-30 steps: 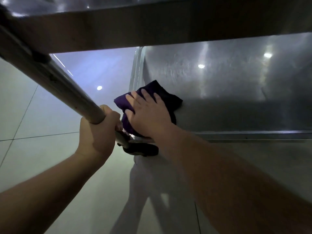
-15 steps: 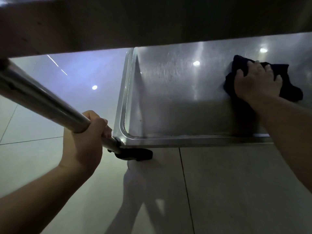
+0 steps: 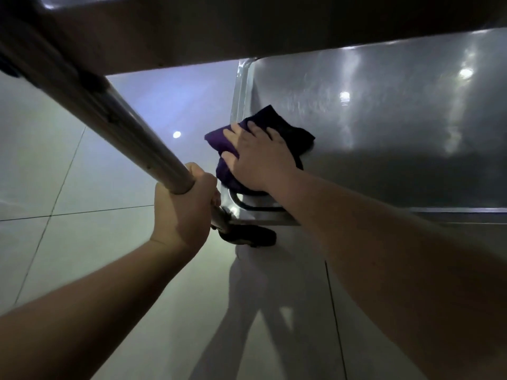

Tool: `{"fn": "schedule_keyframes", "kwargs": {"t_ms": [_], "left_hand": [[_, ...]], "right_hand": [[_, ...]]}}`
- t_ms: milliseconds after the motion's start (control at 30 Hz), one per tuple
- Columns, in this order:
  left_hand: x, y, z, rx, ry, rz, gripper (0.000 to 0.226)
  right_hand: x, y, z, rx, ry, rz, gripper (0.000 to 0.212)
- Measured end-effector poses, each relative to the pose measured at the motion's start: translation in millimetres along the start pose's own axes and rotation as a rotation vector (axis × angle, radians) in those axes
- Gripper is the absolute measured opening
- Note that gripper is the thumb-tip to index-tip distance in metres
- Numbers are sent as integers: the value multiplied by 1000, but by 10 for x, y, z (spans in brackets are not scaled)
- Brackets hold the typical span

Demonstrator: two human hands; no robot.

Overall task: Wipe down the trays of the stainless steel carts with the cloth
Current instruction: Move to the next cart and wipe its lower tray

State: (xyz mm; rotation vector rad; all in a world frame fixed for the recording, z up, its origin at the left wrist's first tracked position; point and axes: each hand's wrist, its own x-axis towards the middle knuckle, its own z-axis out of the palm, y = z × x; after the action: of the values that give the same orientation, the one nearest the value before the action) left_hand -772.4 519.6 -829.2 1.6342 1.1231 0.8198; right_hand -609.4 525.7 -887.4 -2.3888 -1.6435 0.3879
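Back from the tray's right side, the right hand (image 3: pixel 260 157) presses flat, fingers spread, on the purple cloth (image 3: pixel 285 133) in the lower tray's (image 3: pixel 384 133) near-left corner. Left hand (image 3: pixel 183 207) grips the cart's slanted post (image 3: pixel 109 116).

The right hand (image 3: pixel 260 157) lies flat, fingers spread, on a dark purple cloth (image 3: pixel 288 133) pressed into the near left corner of the cart's lower steel tray (image 3: pixel 384 133). The left hand (image 3: pixel 183 209) is wrapped around the cart's slanting metal post (image 3: pixel 109 116), just above a black caster (image 3: pixel 247 235) on the pale tiled floor (image 3: pixel 82 242).
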Motion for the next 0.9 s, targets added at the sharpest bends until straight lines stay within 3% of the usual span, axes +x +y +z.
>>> {"fn": "schedule_keyframes", "kwargs": {"t_ms": [200, 567, 767, 833, 900], "left_hand": [[-3, 24, -41, 20, -40, 5, 22], [-80, 107, -103, 74, -42, -113, 23], [-179, 138, -172, 239, -69, -185, 6], [-236, 44, -234, 378, -129, -258, 23], [-297, -39, -302, 477, -222, -448, 45]], "right_hand": [[-889, 162, 78, -51, -31, -168, 60], [-2047, 1965, -557, -165, -58, 160, 69], [-2073, 2122, -706, -160, -187, 164, 73], [-2052, 2104, -755, -170, -234, 157, 73], [-2055, 2110, -788, -184, -267, 149, 67]]}}
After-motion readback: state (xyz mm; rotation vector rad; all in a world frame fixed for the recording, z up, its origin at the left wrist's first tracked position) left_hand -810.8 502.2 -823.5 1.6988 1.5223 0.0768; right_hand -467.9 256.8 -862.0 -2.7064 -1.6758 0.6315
